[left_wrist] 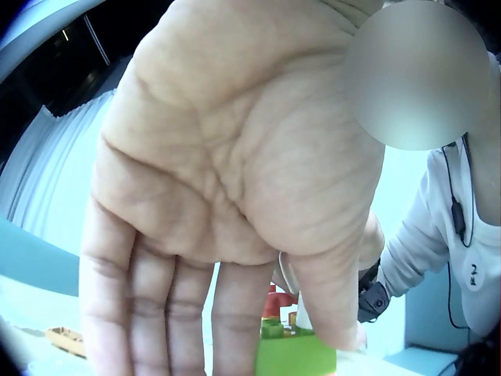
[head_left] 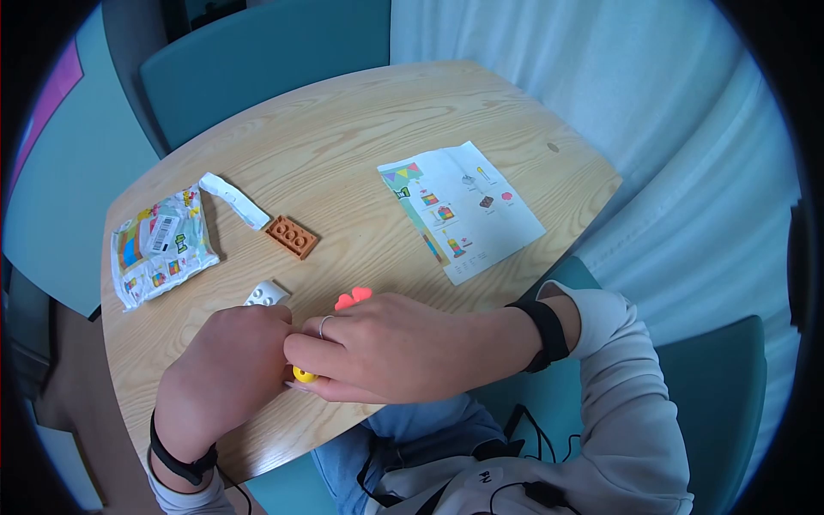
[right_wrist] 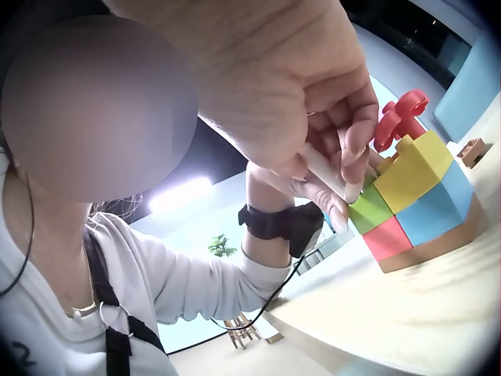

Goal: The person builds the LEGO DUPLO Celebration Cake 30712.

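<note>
A stack of toy building bricks in brown, pink, blue, green and yellow stands on the table, with a red flower piece on top. My right hand pinches a slim white stick-like piece close over the green brick. A small rounded yellow piece peeks out between the hands in the head view. My left hand holds the stack, thumb and forefinger on either side of the green brick in the left wrist view. From above, the hands hide most of the stack.
A white studded brick lies just beyond the left hand, with a brown brick behind it. Farther left are a printed bag and a torn white strip. A picture instruction sheet lies on the right side.
</note>
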